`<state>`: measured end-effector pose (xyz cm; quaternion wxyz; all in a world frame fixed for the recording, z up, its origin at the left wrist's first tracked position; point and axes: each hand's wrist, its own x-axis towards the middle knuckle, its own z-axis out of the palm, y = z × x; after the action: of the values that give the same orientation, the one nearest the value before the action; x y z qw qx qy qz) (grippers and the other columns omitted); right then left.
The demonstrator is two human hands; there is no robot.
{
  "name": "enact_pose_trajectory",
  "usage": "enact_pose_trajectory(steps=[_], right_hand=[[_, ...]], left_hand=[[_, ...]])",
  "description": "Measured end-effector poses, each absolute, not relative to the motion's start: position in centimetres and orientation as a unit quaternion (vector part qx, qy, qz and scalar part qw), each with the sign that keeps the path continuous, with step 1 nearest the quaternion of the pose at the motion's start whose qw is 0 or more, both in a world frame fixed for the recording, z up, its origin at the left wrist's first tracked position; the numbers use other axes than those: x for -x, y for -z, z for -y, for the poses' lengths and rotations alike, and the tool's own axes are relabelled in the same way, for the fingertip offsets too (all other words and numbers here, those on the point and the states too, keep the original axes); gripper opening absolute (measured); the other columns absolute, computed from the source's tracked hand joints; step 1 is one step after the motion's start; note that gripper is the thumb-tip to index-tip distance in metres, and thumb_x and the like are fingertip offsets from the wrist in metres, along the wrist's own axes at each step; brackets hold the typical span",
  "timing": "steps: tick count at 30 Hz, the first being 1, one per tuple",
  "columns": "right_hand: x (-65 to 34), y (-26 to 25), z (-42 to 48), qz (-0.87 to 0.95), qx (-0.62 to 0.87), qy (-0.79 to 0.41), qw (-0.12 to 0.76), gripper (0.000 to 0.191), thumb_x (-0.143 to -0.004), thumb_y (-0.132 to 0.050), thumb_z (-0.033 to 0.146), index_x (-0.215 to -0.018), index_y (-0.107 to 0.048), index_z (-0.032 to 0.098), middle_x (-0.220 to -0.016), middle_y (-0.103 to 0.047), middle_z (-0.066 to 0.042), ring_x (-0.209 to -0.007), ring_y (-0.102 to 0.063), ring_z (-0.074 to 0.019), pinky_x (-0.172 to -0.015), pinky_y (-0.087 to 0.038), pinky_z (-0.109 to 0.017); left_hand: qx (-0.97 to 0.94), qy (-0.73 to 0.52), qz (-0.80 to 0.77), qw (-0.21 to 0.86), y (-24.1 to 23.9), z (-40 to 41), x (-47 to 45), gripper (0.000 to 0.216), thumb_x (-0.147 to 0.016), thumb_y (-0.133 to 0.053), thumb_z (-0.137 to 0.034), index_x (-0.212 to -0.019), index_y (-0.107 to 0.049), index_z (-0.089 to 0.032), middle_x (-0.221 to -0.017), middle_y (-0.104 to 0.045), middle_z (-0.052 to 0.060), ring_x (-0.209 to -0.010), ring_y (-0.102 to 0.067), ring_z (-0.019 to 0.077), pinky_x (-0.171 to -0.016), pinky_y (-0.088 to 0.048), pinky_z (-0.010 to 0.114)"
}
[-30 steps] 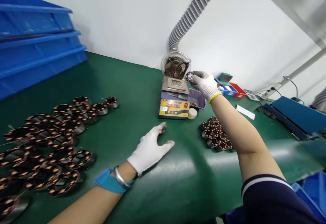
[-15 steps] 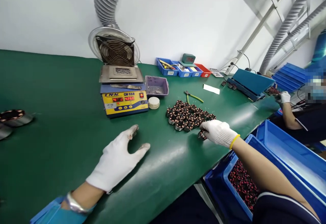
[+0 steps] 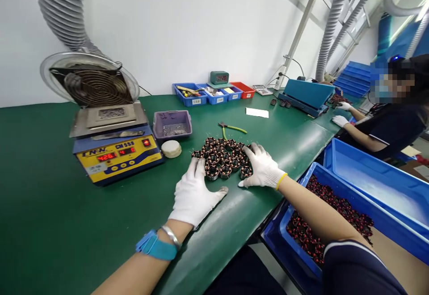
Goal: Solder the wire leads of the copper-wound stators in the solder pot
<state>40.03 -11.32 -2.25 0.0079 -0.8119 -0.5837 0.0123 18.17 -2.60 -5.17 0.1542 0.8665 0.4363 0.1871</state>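
A cluster of small copper-wound motor stators (image 3: 225,157) stands packed together on the green bench. My left hand (image 3: 194,196), in a white glove, is at the cluster's left front side; its fingertips reach the nearest stators and its thumb is spread away. On the opposite side, my gloved right hand (image 3: 263,169) lies against the right edge of the cluster, fingers spread and thumb apart near the front. Neither hand has a stator gripped. Thin wire ends stick up at the back of the cluster, near green-handled pliers (image 3: 233,129).
A yellow-and-blue solder pot (image 3: 119,156) stands left, under a fan hood (image 3: 94,85). Beside it are a purple tray (image 3: 172,125) and a round white tin (image 3: 171,149). A blue bin of stators (image 3: 311,223) sits right, below the bench edge. A co-worker (image 3: 395,116) works far right.
My left hand has moved right and forward to the cluster. My right hand has let go of a stator at the front right and spread along the cluster's side. The view has turned right.
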Motion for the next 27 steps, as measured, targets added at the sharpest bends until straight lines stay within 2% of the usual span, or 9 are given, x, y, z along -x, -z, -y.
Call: enact_pose_trajectory(steps=[3,6,10,13,17,19,23,27], right_hand=[[-40.3,1.9,10.4,0.606,0.795,-0.017,-0.008,0.125,-0.044,-0.072,0.08,-0.148,-0.029,0.025,-0.148,-0.032,-0.017,-0.134,-0.026,-0.0452,-0.102,-0.035,-0.059],[-40.1,1.4,10.3,0.603,0.797,-0.013,-0.02,0.119,-0.046,-0.07,0.082,-0.145,-0.034,0.025,-0.142,-0.038,-0.017,-0.127,-0.036,-0.0436,-0.095,-0.04,-0.058],[-39.7,1.5,10.7,0.591,0.806,0.0,-0.023,0.117,-0.049,-0.068,0.082,-0.144,-0.036,0.022,-0.145,-0.034,-0.019,-0.131,-0.032,-0.0423,-0.1,-0.037,-0.056],[-39.0,1.8,10.9,0.574,0.819,0.004,-0.02,0.108,-0.058,-0.066,0.077,-0.144,-0.034,0.021,-0.146,-0.034,-0.018,-0.132,-0.03,-0.0407,-0.1,-0.037,-0.054],[-38.0,2.1,11.1,0.554,0.831,0.022,-0.048,0.1,-0.066,-0.057,0.078,-0.145,-0.034,0.02,-0.148,-0.033,-0.019,-0.131,-0.029,-0.0439,-0.099,-0.032,-0.064],[-37.5,2.1,11.0,0.539,0.84,0.024,-0.052,0.099,-0.068,-0.054,0.079,-0.146,-0.033,0.021,-0.149,-0.032,-0.019,-0.13,-0.03,-0.0453,-0.096,-0.035,-0.065],[-36.9,1.8,10.5,0.514,0.857,0.005,-0.043,0.097,-0.071,-0.05,0.079,-0.147,-0.03,0.022,-0.147,-0.033,-0.018,-0.118,-0.043,-0.0416,-0.082,-0.049,-0.053],[-37.0,1.2,9.9,0.532,0.845,-0.013,-0.051,0.096,-0.071,-0.055,0.075,-0.148,-0.026,0.027,-0.149,-0.03,-0.016,-0.107,-0.053,-0.0368,-0.077,-0.052,-0.049]], left_hand=[[-0.878,-0.172,-0.425,0.137,5.1,2.3,-18.9,0.096,-0.072,-0.058,-0.061,-0.147,-0.029,-0.01,-0.154,-0.031,0.016,-0.125,-0.046,0.0376,-0.101,-0.042,0.047],[-0.882,-0.155,-0.428,0.123,5.1,2.3,-19.0,0.091,-0.074,-0.056,-0.062,-0.145,-0.033,-0.011,-0.154,-0.032,0.015,-0.12,-0.049,0.0375,-0.097,-0.044,0.048],[-0.881,-0.152,-0.432,0.119,5.1,2.3,-18.9,0.091,-0.074,-0.056,-0.063,-0.146,-0.033,-0.012,-0.153,-0.032,0.015,-0.12,-0.049,0.0375,-0.097,-0.043,0.048],[-0.882,-0.149,-0.428,0.128,5.2,2.2,-18.7,0.091,-0.073,-0.057,-0.063,-0.146,-0.032,-0.013,-0.154,-0.031,0.015,-0.12,-0.05,0.0375,-0.097,-0.043,0.048],[-0.884,-0.154,-0.422,0.134,5.3,2.2,-18.6,0.091,-0.074,-0.055,-0.063,-0.146,-0.031,-0.014,-0.155,-0.03,0.014,-0.123,-0.049,0.0379,-0.098,-0.043,0.047],[-0.884,-0.155,-0.421,0.135,5.3,2.2,-18.5,0.091,-0.074,-0.056,-0.063,-0.146,-0.031,-0.014,-0.155,-0.029,0.014,-0.125,-0.048,0.038,-0.099,-0.043,0.047],[-0.885,-0.152,-0.416,0.143,5.3,2.3,-18.4,0.09,-0.074,-0.055,-0.062,-0.146,-0.033,-0.012,-0.156,-0.027,0.015,-0.125,-0.048,0.038,-0.099,-0.043,0.047],[-0.885,-0.154,-0.412,0.154,5.2,2.3,-18.2,0.088,-0.076,-0.055,-0.061,-0.146,-0.033,-0.013,-0.156,-0.027,0.014,-0.127,-0.046,0.0374,-0.101,-0.042,0.046]])
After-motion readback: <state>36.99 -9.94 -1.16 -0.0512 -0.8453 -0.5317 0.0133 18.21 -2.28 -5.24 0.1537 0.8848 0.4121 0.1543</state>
